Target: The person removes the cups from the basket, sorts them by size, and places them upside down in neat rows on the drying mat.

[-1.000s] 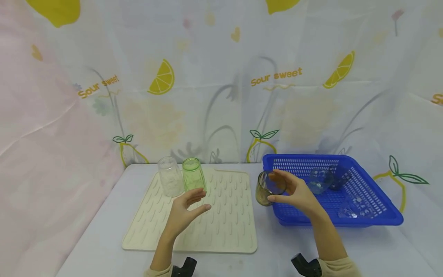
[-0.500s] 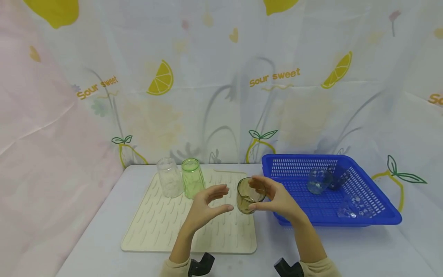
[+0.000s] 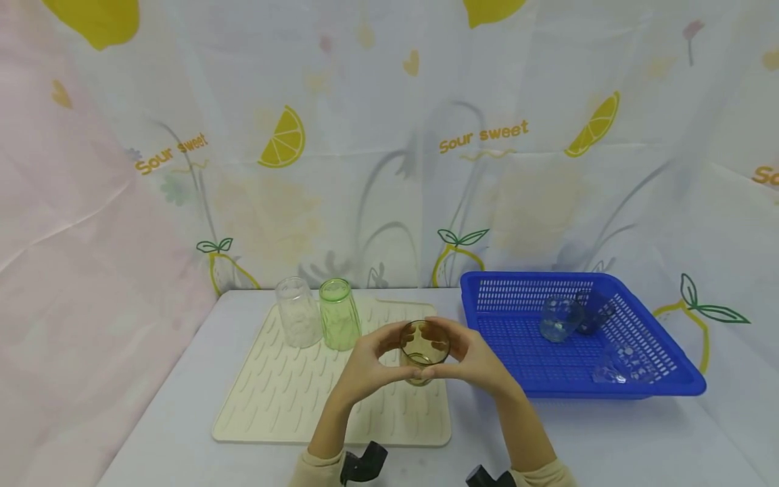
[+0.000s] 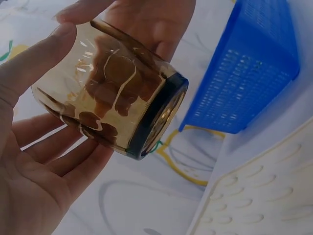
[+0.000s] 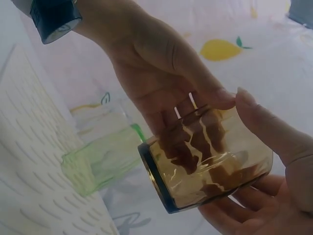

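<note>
Left hand [image 3: 368,365] and right hand [image 3: 475,358] curl fingers [image 4: 90,166] round amber glass [image 3: 424,352], mat [image 3: 274,399] below them; best squeeze lightly, evenly.

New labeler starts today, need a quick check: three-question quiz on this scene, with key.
1. The held glass gripped by the left hand and right hand is: A) green B) amber C) blue
2. True or false: the blue basket sits to the right of the mat.
3. How many glasses stand on the mat?

Key: 1. B. 2. True. 3. Two: the clear glass and the green glass.
</note>
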`<act>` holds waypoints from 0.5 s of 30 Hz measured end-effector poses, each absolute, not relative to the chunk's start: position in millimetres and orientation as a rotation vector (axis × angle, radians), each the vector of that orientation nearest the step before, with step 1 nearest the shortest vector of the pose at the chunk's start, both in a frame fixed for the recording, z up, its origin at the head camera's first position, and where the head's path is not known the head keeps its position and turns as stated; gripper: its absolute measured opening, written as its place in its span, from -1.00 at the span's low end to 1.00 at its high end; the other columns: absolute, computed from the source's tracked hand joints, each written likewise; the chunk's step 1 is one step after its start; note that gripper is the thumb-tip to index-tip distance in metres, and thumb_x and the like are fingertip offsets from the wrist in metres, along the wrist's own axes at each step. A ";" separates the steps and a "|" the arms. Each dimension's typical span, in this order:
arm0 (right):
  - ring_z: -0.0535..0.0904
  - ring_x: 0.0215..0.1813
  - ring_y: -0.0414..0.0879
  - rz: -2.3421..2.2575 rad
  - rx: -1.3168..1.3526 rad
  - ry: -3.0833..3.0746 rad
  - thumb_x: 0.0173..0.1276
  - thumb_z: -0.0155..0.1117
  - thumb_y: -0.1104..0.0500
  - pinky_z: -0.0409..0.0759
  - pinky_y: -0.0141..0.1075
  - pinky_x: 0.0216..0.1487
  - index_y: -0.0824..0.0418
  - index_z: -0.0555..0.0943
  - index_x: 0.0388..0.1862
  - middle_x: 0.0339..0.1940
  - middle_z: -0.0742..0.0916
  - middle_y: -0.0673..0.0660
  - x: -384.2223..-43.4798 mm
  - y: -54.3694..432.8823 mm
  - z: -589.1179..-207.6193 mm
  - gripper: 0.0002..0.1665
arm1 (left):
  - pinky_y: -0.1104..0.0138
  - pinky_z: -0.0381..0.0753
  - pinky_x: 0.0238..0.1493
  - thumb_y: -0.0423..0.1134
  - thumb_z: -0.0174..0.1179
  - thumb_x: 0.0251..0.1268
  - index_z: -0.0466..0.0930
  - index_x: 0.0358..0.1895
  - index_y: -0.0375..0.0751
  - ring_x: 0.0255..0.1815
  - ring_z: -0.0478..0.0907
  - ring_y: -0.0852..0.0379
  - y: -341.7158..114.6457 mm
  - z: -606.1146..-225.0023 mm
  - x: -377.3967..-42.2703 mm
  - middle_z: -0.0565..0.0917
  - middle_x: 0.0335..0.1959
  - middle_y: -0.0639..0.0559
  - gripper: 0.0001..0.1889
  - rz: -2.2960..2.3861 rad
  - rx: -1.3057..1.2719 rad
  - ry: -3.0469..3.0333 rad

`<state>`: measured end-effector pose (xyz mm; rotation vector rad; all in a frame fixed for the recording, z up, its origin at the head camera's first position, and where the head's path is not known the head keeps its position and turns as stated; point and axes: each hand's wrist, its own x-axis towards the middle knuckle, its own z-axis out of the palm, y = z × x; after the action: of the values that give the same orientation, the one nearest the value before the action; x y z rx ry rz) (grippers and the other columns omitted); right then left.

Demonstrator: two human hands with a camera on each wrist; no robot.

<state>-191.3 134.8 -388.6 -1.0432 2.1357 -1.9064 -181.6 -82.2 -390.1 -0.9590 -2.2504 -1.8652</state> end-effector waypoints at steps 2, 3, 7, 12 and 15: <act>0.38 0.26 0.29 -1.922 -1.055 2.111 0.11 0.44 0.29 0.48 -0.39 0.21 0.54 0.22 0.32 0.22 0.45 0.52 -191.1 133.8 -389.7 -0.12 | 0.22 0.50 0.21 -0.39 0.42 -0.02 0.34 0.26 -0.43 0.13 0.50 -0.21 -82.6 -389.9 -181.5 0.55 0.12 -0.30 -0.30 -1.894 -0.970 -2.243; 0.37 0.27 0.29 -1.931 -1.061 2.092 0.11 0.44 0.28 0.48 -0.38 0.21 0.54 0.22 0.32 0.22 0.44 0.53 -191.1 133.4 -390.1 -0.12 | 0.21 0.49 0.22 -0.39 0.42 -0.02 0.33 0.27 -0.43 0.15 0.49 -0.20 -82.6 -389.9 -181.4 0.53 0.14 -0.30 -0.29 -1.915 -0.976 -2.236; 0.40 0.29 0.12 -1.952 -1.091 2.031 0.13 0.44 0.20 0.49 -0.32 0.22 0.53 0.21 0.33 0.28 0.38 0.52 -191.1 132.4 -391.0 -0.10 | 0.15 0.44 0.27 -0.39 0.41 -0.01 0.30 0.28 -0.47 0.21 0.45 -0.18 -82.2 -389.8 -180.5 0.51 0.18 -0.28 -0.27 -2.016 -1.003 -2.185; 0.42 0.28 -0.18 -1.988 -1.163 1.912 0.20 0.39 0.14 0.48 -0.31 0.23 0.56 0.13 0.36 0.33 0.28 0.57 -191.8 130.3 -395.5 -0.07 | 0.17 0.45 0.25 -0.39 0.40 -0.01 0.28 0.27 -0.52 0.22 0.43 -0.20 -80.9 -388.6 -178.8 0.49 0.17 -0.34 -0.27 -2.094 -1.032 -2.139; 0.42 0.28 -0.17 -2.027 -1.218 1.791 0.27 0.33 0.15 0.50 -0.29 0.22 0.57 0.02 0.39 0.33 0.21 0.62 -192.2 127.3 -399.8 -0.04 | 0.22 0.48 0.23 -0.38 0.39 0.01 0.29 0.28 -0.48 0.21 0.44 -0.21 -79.8 -390.2 -179.1 0.48 0.17 -0.36 -0.28 -2.110 -1.066 -2.107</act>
<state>-192.2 127.3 -399.8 -1.2176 1.7913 -2.0267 -179.1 -79.8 -390.2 -1.0662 -2.1072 -2.1097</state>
